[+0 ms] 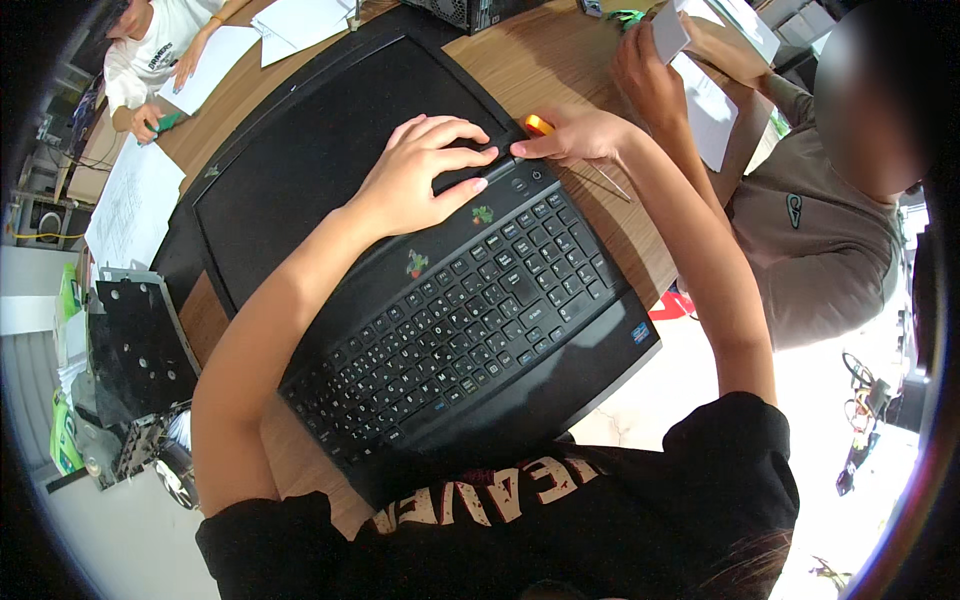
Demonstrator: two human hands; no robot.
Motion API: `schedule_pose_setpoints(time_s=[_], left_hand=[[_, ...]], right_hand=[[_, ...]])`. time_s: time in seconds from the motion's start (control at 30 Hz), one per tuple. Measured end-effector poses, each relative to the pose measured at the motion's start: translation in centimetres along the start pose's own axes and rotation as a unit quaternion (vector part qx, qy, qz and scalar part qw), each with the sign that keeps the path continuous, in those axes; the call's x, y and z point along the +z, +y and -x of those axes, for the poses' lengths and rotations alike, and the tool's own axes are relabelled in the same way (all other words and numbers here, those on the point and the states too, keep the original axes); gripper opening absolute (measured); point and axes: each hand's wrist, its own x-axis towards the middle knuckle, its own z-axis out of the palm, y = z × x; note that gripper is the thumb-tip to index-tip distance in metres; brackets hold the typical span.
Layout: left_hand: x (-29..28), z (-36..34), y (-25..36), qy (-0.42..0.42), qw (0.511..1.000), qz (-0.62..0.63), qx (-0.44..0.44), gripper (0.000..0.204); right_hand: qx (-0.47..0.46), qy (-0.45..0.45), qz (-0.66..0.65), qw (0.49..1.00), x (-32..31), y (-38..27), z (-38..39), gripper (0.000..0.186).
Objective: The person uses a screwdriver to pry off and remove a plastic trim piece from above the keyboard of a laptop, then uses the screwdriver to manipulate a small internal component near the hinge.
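Note:
A black laptop [490,300] lies opened wide on the wooden table, turned at a slant, its screen [310,130] leaning far back. Over the screen's lower edge, near the hinge, my left hand [410,180] rests with its fingers apart and nothing in it. My right hand [580,135] is closed round a screwdriver with an orange and yellow handle [538,125]. Its thin metal shaft [608,182] sticks out below the palm. The right thumb touches the laptop's corner by the hinge, close to my left fingertips. Two small plant stickers [417,263] sit above the keyboard.
At the right a person [800,240] holds a white card [670,32]. Another person [165,60] sits at the far left among paper sheets [212,70]. A black metal case [145,335] stands at the left. Part of a dark computer box [455,12] shows at the back.

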Motion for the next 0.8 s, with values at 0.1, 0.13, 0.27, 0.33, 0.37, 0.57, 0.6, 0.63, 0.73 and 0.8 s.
schedule_pose_setpoints(time_s=[0.1,0.13,0.27,0.33,0.37,0.57,0.6,0.63,0.73,0.8], left_hand=[[0.6,0.6,0.4,0.012,0.998,-0.054,-0.013,0.029],[0.5,0.6,0.4,0.016,0.998,-0.063,-0.012,0.031],[1.0,1.0,1.7,0.021,0.992,-0.123,-0.01,0.037],[1.1,0.9,2.0,0.008,0.993,-0.121,-0.013,0.042],[1.2,0.9,1.9,0.006,0.993,-0.114,-0.016,0.043],[0.5,1.1,1.9,-0.003,0.998,-0.067,-0.019,0.051],[0.4,1.0,1.7,0.009,0.999,-0.05,-0.007,0.055],[0.4,0.8,1.8,0.008,0.999,-0.045,-0.006,0.055],[0.6,0.1,2.5,0.013,0.999,-0.037,-0.032,0.05],[0.1,-0.3,2.2,-0.002,0.999,-0.04,-0.031,0.049]], right_hand=[[-0.022,0.024,0.064,0.997,0.5,-0.6,0.3,0.039],[-0.032,0.051,0.132,0.99,0.7,-1.2,0.7,0.041],[-0.02,0.019,0.046,0.999,1.2,-0.3,1.5,0.047],[-0.016,0.013,0.077,0.997,0.5,-0.8,1.7,0.047],[-0.011,0.01,0.106,0.994,0.3,-0.9,1.8,0.047],[-0.009,-0.027,-0.07,0.997,0.4,-0.1,2.1,0.04],[0.023,-0.035,-0.155,0.987,0.2,0.1,2.0,0.039],[0.056,-0.041,-0.241,0.968,0.2,0.2,2.0,0.038],[0.055,-0.036,-0.224,0.972,0.2,0.1,1.7,0.035],[0.083,-0.032,-0.176,0.98,0.8,-2.5,2.2,0.035]])
